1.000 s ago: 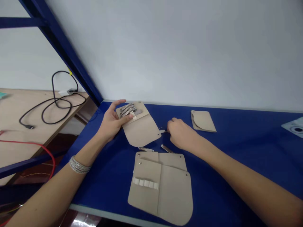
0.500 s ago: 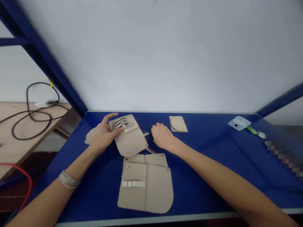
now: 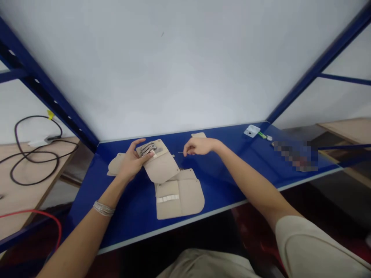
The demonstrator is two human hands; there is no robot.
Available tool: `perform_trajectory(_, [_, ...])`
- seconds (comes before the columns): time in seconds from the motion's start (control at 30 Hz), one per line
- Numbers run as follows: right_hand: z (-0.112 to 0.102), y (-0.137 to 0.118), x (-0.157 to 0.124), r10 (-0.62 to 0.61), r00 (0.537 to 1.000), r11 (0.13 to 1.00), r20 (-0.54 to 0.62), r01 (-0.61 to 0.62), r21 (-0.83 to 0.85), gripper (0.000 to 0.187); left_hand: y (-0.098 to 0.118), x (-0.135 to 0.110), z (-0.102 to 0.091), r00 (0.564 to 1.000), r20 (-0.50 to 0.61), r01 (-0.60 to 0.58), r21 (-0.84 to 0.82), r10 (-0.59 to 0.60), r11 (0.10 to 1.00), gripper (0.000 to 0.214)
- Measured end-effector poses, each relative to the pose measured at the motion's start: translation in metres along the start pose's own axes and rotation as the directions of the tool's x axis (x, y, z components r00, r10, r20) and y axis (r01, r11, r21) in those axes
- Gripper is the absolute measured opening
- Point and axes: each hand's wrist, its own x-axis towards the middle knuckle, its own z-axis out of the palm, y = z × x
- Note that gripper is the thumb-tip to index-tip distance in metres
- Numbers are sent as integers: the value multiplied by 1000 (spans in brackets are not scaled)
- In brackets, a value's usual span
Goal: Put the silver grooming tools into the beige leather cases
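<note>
My left hand [image 3: 131, 160] grips an open beige manicure case [image 3: 162, 166] by its upper left edge, thumb across the front. Several silver nail clippers [image 3: 148, 148] sit side by side near the top of that case. My right hand [image 3: 199, 146] is pinched on a thin metal tool [image 3: 181, 153], whose tip points left toward the case; its kind is too small to tell. Below, an opened beige case [image 3: 191, 196] with a row of white elastic loops [image 3: 168, 198] lies flat, overlapping another beige case [image 3: 185, 175].
A beige flap [image 3: 115, 165] lies behind my left wrist. Beyond my right hand is a folded beige case [image 3: 198, 135], partly hidden. A pale square item [image 3: 252, 131] and a green object [image 3: 262, 135] lie on the blue table [image 3: 226, 181] at right. Blue posts flank it.
The view has shifted right and back, showing more of the table's front edge. My right hand has lifted from among the tools beside the case, with a thin tool now showing at its fingertips.
</note>
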Motion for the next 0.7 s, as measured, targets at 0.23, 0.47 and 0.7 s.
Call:
perform_trajectory(0.23, [49,10,23,29,847,721,-531,351,598,27,3,-8,13,998,64,4,1,-4,1000,78])
perform_trajectory(0.47, [68,-4,12,119,697,441,-708,601,666,54,-9,-17,28,991,131,29,-30,-25,999,75])
perform_trajectory(0.7, [83,-23,15,245,685,467,-686,537,703,40,-15,-20,35,984,177,38,-89,-22,995,71])
